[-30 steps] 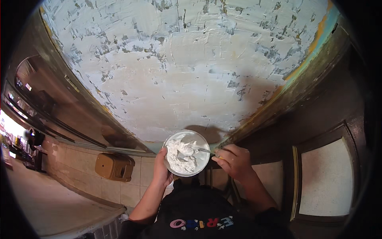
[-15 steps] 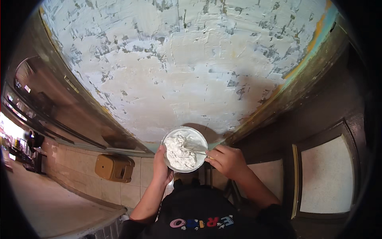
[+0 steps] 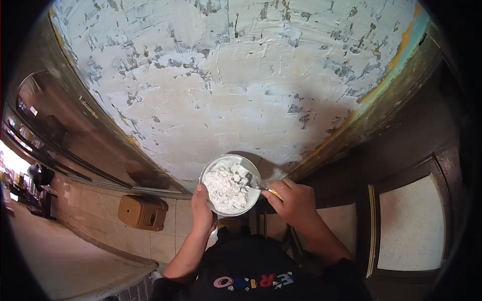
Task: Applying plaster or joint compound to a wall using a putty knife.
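A round, pale bowl [image 3: 204, 176] filled with thick white paste [image 3: 224, 188] is held in front of me, close to the wall. My left hand [image 3: 202, 210] grips its left side, thumb up along the rim and the other fingers mostly hidden beneath. At the right rim, my right hand [image 3: 293, 200] is closed round the handle of a putty knife [image 3: 256, 184]. White paste coats its blade, which is over the right part of the bowl. Ahead rises a wall [image 3: 236, 105] spread with whitish, uneven filler, with grey patches showing through.
A brown plastic stool [image 3: 143, 212] stands on the tiled floor [image 3: 163, 236] to the left. Dark wooden panelling with pale insets [image 3: 412, 226] runs along the right. A dark-framed glazed piece [image 3: 85, 135] lies left of the wall.
The putty knife's blade has come up out of the paste, now showing a coated face. The bowl has shifted slightly up and left, and my right hand has moved slightly right.
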Demonstrator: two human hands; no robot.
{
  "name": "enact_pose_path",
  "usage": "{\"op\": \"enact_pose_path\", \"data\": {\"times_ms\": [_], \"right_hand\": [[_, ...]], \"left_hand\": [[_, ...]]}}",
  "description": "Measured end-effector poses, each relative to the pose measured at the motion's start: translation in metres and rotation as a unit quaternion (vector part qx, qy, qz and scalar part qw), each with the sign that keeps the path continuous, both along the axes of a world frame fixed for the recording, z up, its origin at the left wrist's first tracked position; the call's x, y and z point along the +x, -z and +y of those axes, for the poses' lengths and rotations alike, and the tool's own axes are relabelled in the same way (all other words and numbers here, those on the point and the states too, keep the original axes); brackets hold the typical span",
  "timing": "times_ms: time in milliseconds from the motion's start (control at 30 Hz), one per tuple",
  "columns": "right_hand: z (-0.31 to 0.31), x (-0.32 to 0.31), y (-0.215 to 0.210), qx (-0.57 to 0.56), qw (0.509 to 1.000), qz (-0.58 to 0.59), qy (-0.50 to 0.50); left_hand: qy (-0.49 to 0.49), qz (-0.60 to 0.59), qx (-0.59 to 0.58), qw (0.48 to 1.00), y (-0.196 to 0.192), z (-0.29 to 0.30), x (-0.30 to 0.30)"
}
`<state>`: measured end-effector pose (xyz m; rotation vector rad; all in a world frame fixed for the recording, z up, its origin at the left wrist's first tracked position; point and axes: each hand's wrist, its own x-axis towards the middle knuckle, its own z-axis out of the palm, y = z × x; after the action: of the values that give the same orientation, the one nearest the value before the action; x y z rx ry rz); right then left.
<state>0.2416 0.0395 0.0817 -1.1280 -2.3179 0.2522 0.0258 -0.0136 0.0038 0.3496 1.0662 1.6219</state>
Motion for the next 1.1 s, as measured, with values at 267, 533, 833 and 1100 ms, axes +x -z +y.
{"op": "enact_pose_path", "data": {"times_ms": [267,533,833,1100], "right_hand": [[0.008,-0.001,0.008,-0.071,0.997,-0.01,-0.028],[0.014,0.001,-0.006,-0.038,0.998,-0.054,0.025],[0.005,-0.008,0.002,-0.005,0.993,-0.112,-0.03],[0.009,-0.006,-0.017,-0.047,0.995,-0.086,-0.03]], "left_hand": [[0.009,0.018,0.037,0.999,0.01,0.002,-0.005],[-0.016,0.014,0.014,1.0,0.017,-0.003,-0.008],[-0.035,0.012,0.041,0.998,0.011,0.001,-0.006],[-0.019,0.049,0.031,0.998,0.021,0.002,-0.008]]}}
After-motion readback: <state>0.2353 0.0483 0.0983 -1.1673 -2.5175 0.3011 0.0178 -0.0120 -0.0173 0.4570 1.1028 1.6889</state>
